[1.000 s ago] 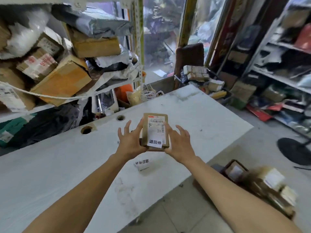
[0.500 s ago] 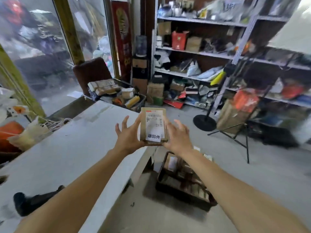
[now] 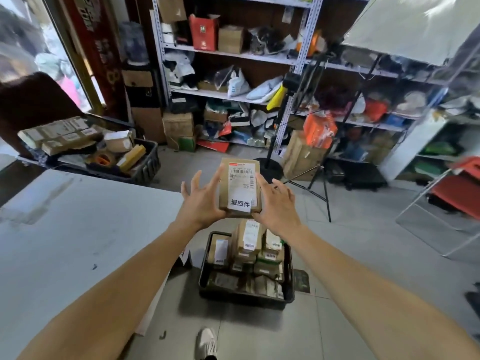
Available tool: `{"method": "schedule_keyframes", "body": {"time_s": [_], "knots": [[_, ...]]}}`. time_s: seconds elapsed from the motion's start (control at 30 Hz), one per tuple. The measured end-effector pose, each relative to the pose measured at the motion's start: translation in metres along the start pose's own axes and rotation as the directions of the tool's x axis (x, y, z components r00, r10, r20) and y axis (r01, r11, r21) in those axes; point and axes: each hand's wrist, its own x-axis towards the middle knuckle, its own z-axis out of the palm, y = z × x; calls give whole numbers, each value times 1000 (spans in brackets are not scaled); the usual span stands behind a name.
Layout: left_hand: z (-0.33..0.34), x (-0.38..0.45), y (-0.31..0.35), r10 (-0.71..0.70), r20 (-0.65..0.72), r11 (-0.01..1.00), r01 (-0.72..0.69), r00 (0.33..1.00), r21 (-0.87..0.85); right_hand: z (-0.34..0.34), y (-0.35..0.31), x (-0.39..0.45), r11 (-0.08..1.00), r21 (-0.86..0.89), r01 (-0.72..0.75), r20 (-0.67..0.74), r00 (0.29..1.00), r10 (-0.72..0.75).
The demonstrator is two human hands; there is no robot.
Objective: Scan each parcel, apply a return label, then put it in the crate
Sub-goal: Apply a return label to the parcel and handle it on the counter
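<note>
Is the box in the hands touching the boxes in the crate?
Apart. In the head view the parcel is held up between the left hand and right hand, with floor showing between it and the crate stack.

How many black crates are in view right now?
2. One crate on the floor below the held parcel, stacked with parcels; another beyond the table's far edge. Others may be hidden in the shelf clutter.
</note>
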Motion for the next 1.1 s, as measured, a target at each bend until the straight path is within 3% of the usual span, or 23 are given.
{"method": "schedule_keyframes", "body": {"time_s": [0.43, 0.77, 1.1], "knots": [[107, 143, -12, 13, 219, 1000, -8, 976, -22, 75, 107, 99, 977, 46, -210, 153, 968, 200], [257, 184, 14, -54, 407, 998, 37, 912, 50, 158, 228, 95, 938, 109, -328, 283, 915, 287], [431, 197, -1, -71, 432, 966, -46, 899, 255, 282, 336, 82, 932, 83, -352, 365, 881, 301]]}}
